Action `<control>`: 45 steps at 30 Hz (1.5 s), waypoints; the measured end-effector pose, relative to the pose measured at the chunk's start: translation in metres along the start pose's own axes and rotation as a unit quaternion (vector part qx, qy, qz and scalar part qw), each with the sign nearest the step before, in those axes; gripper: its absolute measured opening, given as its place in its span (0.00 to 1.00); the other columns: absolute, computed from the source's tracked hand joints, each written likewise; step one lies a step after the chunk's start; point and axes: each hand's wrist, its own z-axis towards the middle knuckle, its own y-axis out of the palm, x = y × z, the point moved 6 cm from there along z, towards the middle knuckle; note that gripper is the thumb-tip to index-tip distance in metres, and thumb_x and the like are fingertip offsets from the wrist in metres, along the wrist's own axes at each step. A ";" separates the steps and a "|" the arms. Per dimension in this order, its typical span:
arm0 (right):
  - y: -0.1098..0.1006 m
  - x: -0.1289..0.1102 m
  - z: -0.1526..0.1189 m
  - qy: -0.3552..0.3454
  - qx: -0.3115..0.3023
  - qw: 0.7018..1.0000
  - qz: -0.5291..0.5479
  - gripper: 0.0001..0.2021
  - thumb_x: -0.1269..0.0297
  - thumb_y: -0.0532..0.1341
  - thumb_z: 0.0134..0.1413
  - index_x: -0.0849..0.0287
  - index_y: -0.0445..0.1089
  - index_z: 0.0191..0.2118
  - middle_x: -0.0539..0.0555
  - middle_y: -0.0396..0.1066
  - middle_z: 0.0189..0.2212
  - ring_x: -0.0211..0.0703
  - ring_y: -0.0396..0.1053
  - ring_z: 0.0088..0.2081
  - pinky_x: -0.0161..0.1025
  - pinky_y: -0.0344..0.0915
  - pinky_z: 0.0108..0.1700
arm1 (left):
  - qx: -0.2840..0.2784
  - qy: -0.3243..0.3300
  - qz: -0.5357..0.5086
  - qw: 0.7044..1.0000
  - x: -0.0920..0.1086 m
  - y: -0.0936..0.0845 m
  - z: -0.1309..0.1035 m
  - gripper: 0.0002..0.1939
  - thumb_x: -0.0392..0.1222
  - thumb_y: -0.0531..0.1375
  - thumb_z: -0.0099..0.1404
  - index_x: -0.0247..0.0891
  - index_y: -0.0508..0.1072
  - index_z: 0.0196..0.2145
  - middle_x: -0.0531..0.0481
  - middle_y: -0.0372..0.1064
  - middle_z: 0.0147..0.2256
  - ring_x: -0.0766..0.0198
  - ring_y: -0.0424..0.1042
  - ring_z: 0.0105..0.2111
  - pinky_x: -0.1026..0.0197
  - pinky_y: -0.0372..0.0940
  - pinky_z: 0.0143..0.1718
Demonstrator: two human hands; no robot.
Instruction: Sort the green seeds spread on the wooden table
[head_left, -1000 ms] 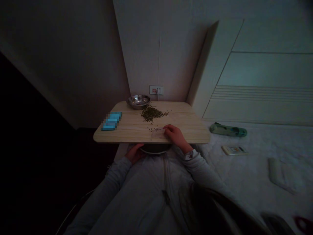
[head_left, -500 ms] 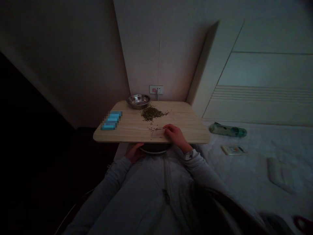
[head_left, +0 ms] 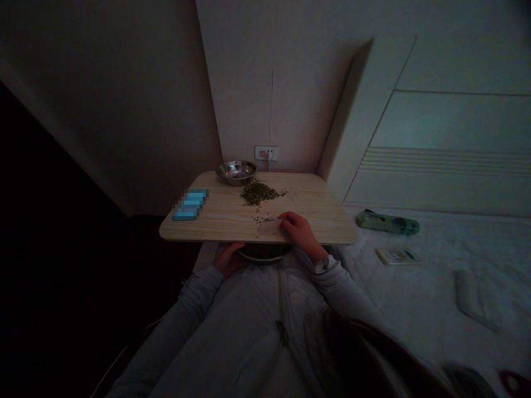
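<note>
My right hand point(head_left: 301, 233) rests low over the front of the wooden table top point(head_left: 224, 215), fingers closed on a thin see-through plastic sheet point(head_left: 270, 225). A few small dark green beans lie around the sheet's far edge. Farther back sits a loose pile of the green beans point(head_left: 259, 193), beside a shiny metal bowl point(head_left: 236, 173). Below the front edge, my left hand point(head_left: 229, 258) grips the side of a dark bowl point(head_left: 265, 260) with a pale rim. The table hides much of that bowl and part of the left fingers.
A phone with a blurred blue screen point(head_left: 190, 205) lies at the table's left. On the white bedding to the right are a green packet point(head_left: 387, 222), a pale phone-like item point(head_left: 398, 256) and a whitish flat object point(head_left: 475, 298). A wall socket point(head_left: 266, 153) holds a plug.
The view has shifted very slightly. Both hands keep nearly the same place, and the see-through sheet looks a little flatter against the table.
</note>
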 end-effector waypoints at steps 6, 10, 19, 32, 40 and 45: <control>-0.001 -0.002 -0.003 -0.011 0.003 1.000 -0.008 0.13 0.65 0.50 0.45 0.60 0.68 0.34 0.49 0.67 0.22 0.36 0.61 0.25 0.33 0.55 0.29 | 0.002 -0.003 -0.009 1.000 0.002 0.003 -0.003 0.05 0.34 0.55 0.54 0.36 0.70 0.27 0.50 0.72 0.26 0.65 0.70 0.27 0.62 0.66 0.27; -0.002 -0.002 -0.005 -0.008 0.009 1.000 -0.014 0.13 0.65 0.50 0.45 0.59 0.68 0.34 0.49 0.67 0.23 0.36 0.61 0.25 0.33 0.55 0.29 | 0.006 -0.005 -0.002 1.000 0.002 0.002 -0.003 0.05 0.34 0.55 0.53 0.36 0.71 0.27 0.50 0.72 0.26 0.64 0.70 0.28 0.63 0.66 0.27; -0.001 -0.001 -0.004 -0.002 0.005 1.000 -0.016 0.13 0.65 0.50 0.45 0.59 0.68 0.34 0.49 0.67 0.22 0.36 0.60 0.24 0.33 0.55 0.28 | 0.010 -0.001 0.012 1.000 0.002 0.002 -0.004 0.05 0.35 0.55 0.53 0.37 0.71 0.28 0.49 0.72 0.28 0.62 0.70 0.31 0.62 0.66 0.29; -0.002 -0.003 -0.004 -0.003 0.002 1.000 -0.013 0.13 0.65 0.49 0.45 0.60 0.68 0.34 0.49 0.67 0.22 0.36 0.61 0.25 0.33 0.56 0.30 | 0.000 -0.005 -0.002 1.000 0.001 0.002 -0.003 0.06 0.35 0.55 0.53 0.36 0.71 0.29 0.50 0.72 0.28 0.64 0.70 0.29 0.63 0.65 0.28; -0.002 -0.003 -0.004 -0.009 0.008 1.000 -0.019 0.13 0.64 0.49 0.44 0.59 0.69 0.34 0.49 0.66 0.21 0.36 0.60 0.24 0.33 0.55 0.28 | 0.011 -0.006 0.010 1.000 0.001 0.000 -0.002 0.04 0.35 0.55 0.53 0.37 0.70 0.27 0.49 0.72 0.27 0.62 0.70 0.31 0.63 0.65 0.28; -0.002 -0.003 -0.005 -0.004 0.009 1.000 -0.015 0.13 0.65 0.50 0.44 0.60 0.68 0.34 0.49 0.67 0.23 0.36 0.61 0.25 0.33 0.56 0.30 | 0.002 -0.003 0.003 1.000 0.001 0.001 -0.003 0.05 0.35 0.55 0.53 0.37 0.71 0.28 0.49 0.72 0.28 0.63 0.70 0.31 0.62 0.66 0.30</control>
